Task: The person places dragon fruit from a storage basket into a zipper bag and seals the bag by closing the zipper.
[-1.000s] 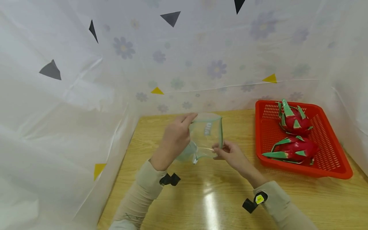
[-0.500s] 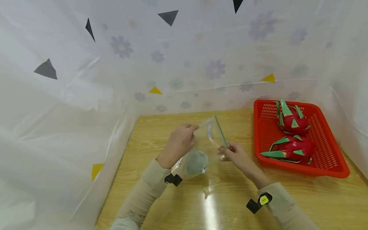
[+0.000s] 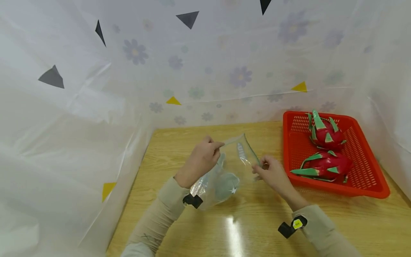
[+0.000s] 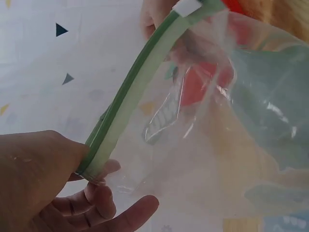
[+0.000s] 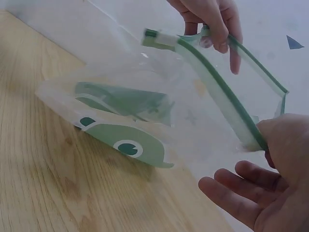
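A clear zip bag (image 3: 244, 167) with a green zip edge and a green cartoon print hangs between both hands, its mouth partly spread. My left hand (image 3: 202, 159) pinches one side of the mouth; in the left wrist view, thumb and fingers close on the green zip strip (image 4: 123, 92). My right hand (image 3: 273, 174) pinches the opposite side, its other fingers (image 5: 236, 188) held away from the plastic. A white slider (image 5: 166, 39) sits near one end of the strip. Below the hands, the bag's printed body (image 5: 116, 140) hangs low over the wooden table.
To the right stands a red perforated basket (image 3: 290, 139) with two dragon fruits, one at the back (image 3: 330, 137) and one in front (image 3: 335, 166). White sheeting (image 3: 205, 64) with flowers and taped triangles encloses the wooden table (image 3: 179, 146) at the back and sides.
The bag has turned and come down toward the near side, its printed body now lower. My right hand has shifted to the right, my left hand slightly lower, and the zip edge slants more.
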`<state>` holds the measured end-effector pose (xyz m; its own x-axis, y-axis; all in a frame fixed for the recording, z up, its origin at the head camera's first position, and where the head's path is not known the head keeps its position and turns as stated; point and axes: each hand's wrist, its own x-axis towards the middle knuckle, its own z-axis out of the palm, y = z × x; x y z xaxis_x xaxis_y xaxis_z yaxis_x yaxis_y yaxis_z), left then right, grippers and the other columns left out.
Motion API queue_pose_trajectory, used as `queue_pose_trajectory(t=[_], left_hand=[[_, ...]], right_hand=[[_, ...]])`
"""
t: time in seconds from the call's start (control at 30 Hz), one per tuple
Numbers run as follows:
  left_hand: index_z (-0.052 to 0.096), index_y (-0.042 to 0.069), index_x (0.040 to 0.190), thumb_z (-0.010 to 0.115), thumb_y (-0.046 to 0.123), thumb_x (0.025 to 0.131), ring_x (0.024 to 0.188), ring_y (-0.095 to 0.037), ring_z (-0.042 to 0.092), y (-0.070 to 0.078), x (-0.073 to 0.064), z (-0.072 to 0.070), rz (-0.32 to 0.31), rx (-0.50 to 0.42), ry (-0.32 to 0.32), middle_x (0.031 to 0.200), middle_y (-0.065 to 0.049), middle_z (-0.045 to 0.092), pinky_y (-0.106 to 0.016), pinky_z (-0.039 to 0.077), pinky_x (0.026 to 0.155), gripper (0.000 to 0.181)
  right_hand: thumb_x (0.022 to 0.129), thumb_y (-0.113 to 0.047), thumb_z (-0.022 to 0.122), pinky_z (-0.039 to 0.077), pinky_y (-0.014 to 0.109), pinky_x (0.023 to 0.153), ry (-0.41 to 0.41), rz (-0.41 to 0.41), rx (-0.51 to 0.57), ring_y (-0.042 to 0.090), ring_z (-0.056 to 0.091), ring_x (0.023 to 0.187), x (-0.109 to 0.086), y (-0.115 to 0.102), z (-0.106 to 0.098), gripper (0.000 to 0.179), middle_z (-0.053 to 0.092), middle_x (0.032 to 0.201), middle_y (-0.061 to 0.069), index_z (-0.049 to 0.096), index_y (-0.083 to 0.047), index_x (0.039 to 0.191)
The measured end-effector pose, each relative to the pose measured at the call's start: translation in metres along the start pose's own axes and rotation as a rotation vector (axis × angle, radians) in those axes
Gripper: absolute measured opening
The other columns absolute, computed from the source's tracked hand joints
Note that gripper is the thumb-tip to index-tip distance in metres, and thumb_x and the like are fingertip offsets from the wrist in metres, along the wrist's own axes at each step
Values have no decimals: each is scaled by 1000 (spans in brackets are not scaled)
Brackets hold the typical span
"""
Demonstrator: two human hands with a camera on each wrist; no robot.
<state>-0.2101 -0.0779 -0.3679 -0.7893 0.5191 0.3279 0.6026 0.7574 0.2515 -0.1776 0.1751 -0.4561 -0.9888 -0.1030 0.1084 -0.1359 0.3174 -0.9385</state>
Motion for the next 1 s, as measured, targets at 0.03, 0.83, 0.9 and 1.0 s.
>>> queue_pose_trajectory(t=[0.03, 0.83, 0.9, 1.0], left_hand=[[70, 7, 122, 50, 8, 101, 64, -9, 49, 3, 1, 1, -7, -19, -18, 89, -6, 58, -18, 43, 53, 29], [69, 12, 125, 54, 11, 102, 62, -8, 48, -21, -10, 20, -56, -148, 33, 82, -3, 52, -16, 42, 52, 27], [66, 11, 128, 56, 10, 102, 66, -12, 57, -19, -10, 24, -86, -267, 9, 90, -7, 54, -16, 49, 53, 28], [60, 9, 131, 58, 10, 100, 74, -19, 65, -14, -9, 28, -154, -463, -34, 104, -13, 56, -18, 56, 57, 30]], right_hand=[[97, -14, 65, 57, 27, 56, 11, -21, -35, 22, 72, 77, 1, 0, 1, 28, 68, 88, 22, 48, 0, 80], [98, -4, 52, 62, 35, 56, 152, -37, -17, 16, 72, 76, -3, -3, -32, 20, 63, 108, 25, 44, 3, 81], [99, -7, 53, 61, 34, 56, 145, -34, -12, 12, 71, 75, -2, -3, -31, 22, 64, 105, 23, 44, 3, 82], [101, -12, 55, 62, 34, 58, 122, -29, 6, 9, 70, 73, 0, -6, -29, 25, 64, 99, 19, 44, 3, 84]])
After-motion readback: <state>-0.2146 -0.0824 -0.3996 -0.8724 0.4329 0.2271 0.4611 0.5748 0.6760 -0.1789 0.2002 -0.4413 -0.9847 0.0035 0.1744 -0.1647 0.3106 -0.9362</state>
